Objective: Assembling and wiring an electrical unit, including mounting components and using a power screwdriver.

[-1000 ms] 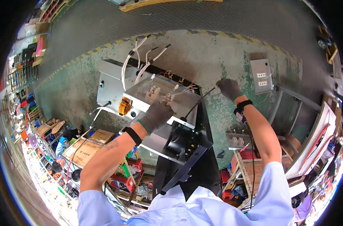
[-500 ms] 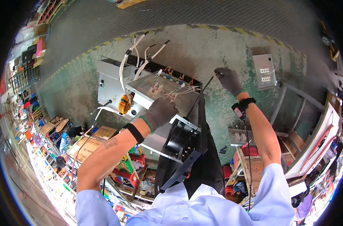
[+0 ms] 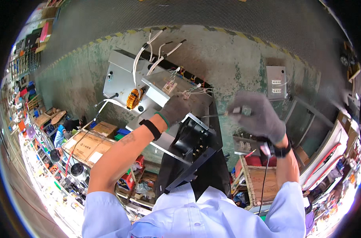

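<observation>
Hands flank a cable stretching crosswise, pointing left.

Coil on enclosure, cables toward its far side, carton at left, terminal panel at right

Grey gloves, black wristbands, light-blue collared shirt.

I have a worn green-and-grey floor before me, edged by a yellow-and-black striped line. Over to my right, a flat grey box with white connectors lies on it, near a metal frame.
</observation>
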`<action>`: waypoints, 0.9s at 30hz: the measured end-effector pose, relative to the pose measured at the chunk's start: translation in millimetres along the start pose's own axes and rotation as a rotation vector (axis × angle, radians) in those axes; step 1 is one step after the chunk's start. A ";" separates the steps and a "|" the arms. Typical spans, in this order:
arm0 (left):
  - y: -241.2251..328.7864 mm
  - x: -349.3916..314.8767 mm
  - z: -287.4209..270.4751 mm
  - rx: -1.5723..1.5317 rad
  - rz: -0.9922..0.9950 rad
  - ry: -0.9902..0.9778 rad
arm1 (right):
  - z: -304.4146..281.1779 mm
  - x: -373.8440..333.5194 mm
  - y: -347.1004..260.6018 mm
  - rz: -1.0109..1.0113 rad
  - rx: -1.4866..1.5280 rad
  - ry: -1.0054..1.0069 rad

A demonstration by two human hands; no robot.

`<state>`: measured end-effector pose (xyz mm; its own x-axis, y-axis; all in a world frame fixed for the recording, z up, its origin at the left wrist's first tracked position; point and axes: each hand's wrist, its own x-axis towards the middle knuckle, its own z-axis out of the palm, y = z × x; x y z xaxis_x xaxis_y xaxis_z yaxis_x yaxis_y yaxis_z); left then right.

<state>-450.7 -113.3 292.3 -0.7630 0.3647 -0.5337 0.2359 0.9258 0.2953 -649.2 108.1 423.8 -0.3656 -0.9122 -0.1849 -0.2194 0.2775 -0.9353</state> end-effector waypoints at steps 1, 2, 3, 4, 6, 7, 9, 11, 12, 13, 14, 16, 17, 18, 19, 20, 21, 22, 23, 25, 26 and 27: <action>-0.2 -1.4 2.8 -0.011 0.006 0.077 | 4.6 -2.9 -15.6 -0.115 -0.041 -0.068; -0.3 -2.1 5.9 -0.027 -0.006 0.068 | 8.9 -4.7 -27.4 -0.124 -0.015 -0.071; -0.2 -2.6 8.8 -0.053 -0.022 0.144 | 12.9 -6.4 -36.3 -0.094 0.007 -0.121; -0.8 -2.8 11.3 -0.090 -0.022 0.231 | 16.1 -6.5 -41.9 -0.055 0.021 -0.189; -1.5 -3.7 14.8 -0.035 -0.010 0.206 | 19.4 -5.6 -46.4 -0.073 0.023 -0.169; -0.9 -3.5 15.9 -0.023 -0.022 0.166 | 20.1 -5.7 -47.4 -0.013 0.035 -0.092; 0.2 -3.5 16.6 -0.013 -0.025 0.130 | 18.8 -6.8 -48.8 0.097 -0.018 -0.005; 1.5 -4.6 15.2 -0.015 -0.044 0.192 | 17.5 -9.7 -52.2 0.106 -0.012 -0.025; 1.9 -5.6 13.8 -0.012 -0.046 0.219 | 17.2 -11.3 -54.5 0.128 -0.045 -0.032; 2.3 -6.9 12.1 -0.014 -0.054 0.226 | 17.3 -12.6 -56.9 0.126 -0.036 -0.039; 2.9 -8.3 10.5 -0.037 -0.061 0.208 | 17.8 -14.2 -59.2 0.124 -0.064 -0.048; 3.7 -10.5 7.2 -0.063 -0.070 0.194 | 19.2 -16.7 -62.4 0.122 -0.096 -0.062; 3.8 -10.6 5.6 -0.027 -0.033 0.266 | 20.3 -17.5 -63.0 0.122 -0.096 -0.057; 4.3 -10.9 4.3 0.019 -0.006 0.290 | 21.5 -18.6 -63.1 0.128 -0.110 -0.045; 6.1 -10.9 3.4 0.007 0.003 0.338 | 23.1 -20.1 -63.0 0.124 -0.097 -0.054; 7.9 -10.3 2.9 0.009 -0.065 0.202 | 24.3 -21.8 -62.5 0.115 -0.077 -0.036; 8.8 -9.4 2.5 0.012 -0.116 0.071 | 24.6 -23.3 -61.6 0.106 -0.070 -0.014; 9.7 -8.9 2.7 0.013 -0.125 0.072 | 24.6 -25.4 -60.8 0.108 -0.066 -0.013; 10.2 -8.9 3.5 -0.013 -0.142 0.086 | 24.2 -27.7 -60.0 0.104 -0.075 -0.006; 10.1 -8.7 6.2 -0.051 -0.130 0.105 | 22.3 -31.6 -58.4 0.109 -0.089 0.002; 10.9 -9.6 8.3 -0.057 -0.124 0.105 | 21.4 -33.4 -57.9 0.129 -0.088 0.011; 11.1 -10.6 10.3 -0.046 -0.126 0.164 | 21.0 -34.3 -57.1 0.143 -0.095 0.020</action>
<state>-433.8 -105.8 293.1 -0.8732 0.2215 -0.4340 0.1071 0.9562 0.2724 -605.2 117.2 477.2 -0.4174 -0.8552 -0.3072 -0.2477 0.4323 -0.8670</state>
